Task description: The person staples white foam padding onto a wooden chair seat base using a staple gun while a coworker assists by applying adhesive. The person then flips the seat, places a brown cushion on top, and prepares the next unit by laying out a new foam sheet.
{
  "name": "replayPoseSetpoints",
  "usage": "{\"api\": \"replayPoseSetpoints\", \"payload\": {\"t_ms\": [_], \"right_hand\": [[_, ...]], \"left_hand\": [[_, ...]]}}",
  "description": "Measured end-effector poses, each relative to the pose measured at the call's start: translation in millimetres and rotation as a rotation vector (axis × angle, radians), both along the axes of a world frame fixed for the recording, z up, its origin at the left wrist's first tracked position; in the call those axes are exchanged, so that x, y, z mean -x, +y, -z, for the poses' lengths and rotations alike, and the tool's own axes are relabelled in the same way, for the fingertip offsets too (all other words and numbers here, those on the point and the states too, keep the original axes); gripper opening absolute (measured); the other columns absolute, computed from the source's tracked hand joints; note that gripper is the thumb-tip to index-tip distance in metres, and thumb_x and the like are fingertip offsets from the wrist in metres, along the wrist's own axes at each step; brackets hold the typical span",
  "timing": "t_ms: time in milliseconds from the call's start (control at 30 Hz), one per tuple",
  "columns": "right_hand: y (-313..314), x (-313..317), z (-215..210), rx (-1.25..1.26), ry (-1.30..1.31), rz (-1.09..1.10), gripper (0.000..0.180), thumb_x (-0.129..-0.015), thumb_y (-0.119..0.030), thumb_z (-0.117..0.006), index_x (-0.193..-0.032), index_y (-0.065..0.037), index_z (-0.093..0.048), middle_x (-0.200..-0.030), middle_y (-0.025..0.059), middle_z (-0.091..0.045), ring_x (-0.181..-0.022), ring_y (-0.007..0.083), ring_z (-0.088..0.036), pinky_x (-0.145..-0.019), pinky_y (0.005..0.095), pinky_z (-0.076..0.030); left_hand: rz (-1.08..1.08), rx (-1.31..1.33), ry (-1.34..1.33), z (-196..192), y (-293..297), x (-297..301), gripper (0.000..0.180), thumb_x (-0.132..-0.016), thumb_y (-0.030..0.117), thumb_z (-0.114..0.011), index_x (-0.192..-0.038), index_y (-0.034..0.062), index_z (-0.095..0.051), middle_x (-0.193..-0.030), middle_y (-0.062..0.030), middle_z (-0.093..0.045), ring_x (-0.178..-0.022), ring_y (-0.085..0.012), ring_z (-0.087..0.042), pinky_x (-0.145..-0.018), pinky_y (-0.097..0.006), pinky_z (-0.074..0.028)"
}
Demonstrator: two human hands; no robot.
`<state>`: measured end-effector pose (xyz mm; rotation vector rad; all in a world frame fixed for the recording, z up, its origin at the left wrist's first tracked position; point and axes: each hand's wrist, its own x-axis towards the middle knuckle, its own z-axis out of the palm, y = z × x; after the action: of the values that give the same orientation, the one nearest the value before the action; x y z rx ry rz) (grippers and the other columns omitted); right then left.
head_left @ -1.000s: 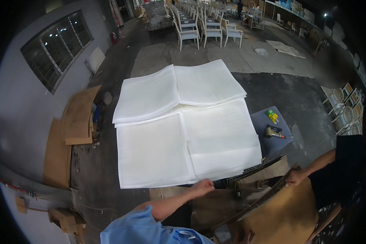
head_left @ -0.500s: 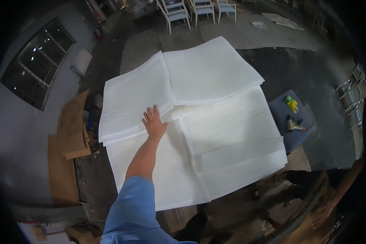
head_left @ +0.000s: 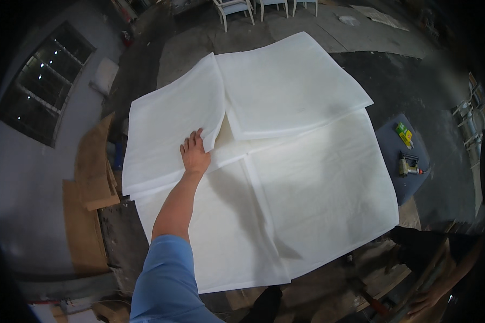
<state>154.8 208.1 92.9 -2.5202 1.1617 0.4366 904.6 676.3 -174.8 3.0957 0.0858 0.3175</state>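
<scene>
Fingers of the left hand lie slightly parted over the lower right corner of the upper-left white panel; the thumb is hidden, so I cannot tell whether they pinch it. That panel's inner edge bows upward, leaving a gap that widens toward the hand, beside the upper-right white panel. Both overlap the far edges of the lower-left white panel and the lower-right white panel, whose inner edges adjoin and run toward the near side. The forearm, in a blue sleeve, crosses the lower-left panel. Just beside the right outer edge, a grey surface carries a nail gun and a green and yellow box. Leftward, a narrow strip of dark floor parts the panels from brown cardboard by the wall; a broader stretch of floor lies between the far edge and the pale chairs. At lower right, another person's forearm is well apart from the left hand.
</scene>
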Motion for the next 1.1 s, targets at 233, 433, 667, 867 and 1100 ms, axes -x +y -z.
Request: {"api": "replayPoseSetpoints", "payload": {"t_ms": [233,433,667,867,1100], "right_hand": [[-2.3,-16.2,14.8,0.063,-0.005,-0.071,0.086,-0.101,-0.039,-0.082,-0.168,-0.01,-0.037,-0.162,0.0301,-0.042,-0.143,0.0522,-0.052,-0.111,0.0627,-0.052],[-11.8,-17.2,21.0,0.082,-0.015,-0.116,0.081,-0.101,-0.041,-0.081,-0.166,-0.01,-0.043,-0.159,0.0285,-0.047,-0.141,0.0513,-0.054,-0.111,0.0623,-0.052],[-34.7,-13.0,32.3,0.105,-0.093,-0.169,0.076,-0.1,-0.043,-0.08,-0.162,-0.011,-0.049,-0.155,0.0268,-0.052,-0.139,0.0503,-0.056,-0.11,0.0618,-0.052],[-35.8,1.3,25.4,0.174,-0.149,-0.213,0.072,-0.1,-0.045,-0.079,-0.16,-0.012,-0.054,-0.152,0.0253,-0.056,-0.137,0.0494,-0.058,-0.11,0.0615,-0.052],[-34.3,30.9,21.0,0.265,-0.249,-0.259,0.068,-0.1,-0.047,-0.077,-0.157,-0.013,-0.061,-0.149,0.0235,-0.062,-0.135,0.0483,-0.06,-0.11,0.061,-0.052]], "left_hand": [[0.007,-0.19,0.104,7.1,-3.6,-17.8,0.092,-0.092,0.019,-0.079,-0.173,0.0175,-0.034,-0.174,-0.0161,-0.04,-0.154,-0.0475,-0.045,-0.125,-0.064,-0.037],[-0.015,-0.165,0.262,-8.9,3.0,-33.8,0.106,-0.091,0.022,-0.085,-0.178,0.0187,-0.027,-0.171,-0.0202,-0.04,-0.139,-0.0499,-0.057,-0.115,-0.061,-0.052],[0.202,-0.195,0.229,-81.6,38.6,5.9,0.099,-0.087,0.018,-0.086,-0.169,0.0002,-0.035,-0.154,-0.0259,-0.058,-0.122,-0.0424,-0.072,-0.1,-0.049,-0.063],[0.378,-0.018,0.196,-208.6,42.8,137.8,0.073,-0.083,0.018,-0.087,-0.145,-0.008,-0.057,-0.117,-0.0262,-0.077,-0.098,-0.0427,-0.078,-0.087,-0.05,-0.064],[0.319,0.461,0.08,-403.1,27.1,199.7,0.059,-0.085,0.015,-0.084,-0.139,-0.0004,-0.065,-0.118,-0.0241,-0.079,-0.106,-0.0313,-0.081,-0.095,-0.043,-0.062]]}}
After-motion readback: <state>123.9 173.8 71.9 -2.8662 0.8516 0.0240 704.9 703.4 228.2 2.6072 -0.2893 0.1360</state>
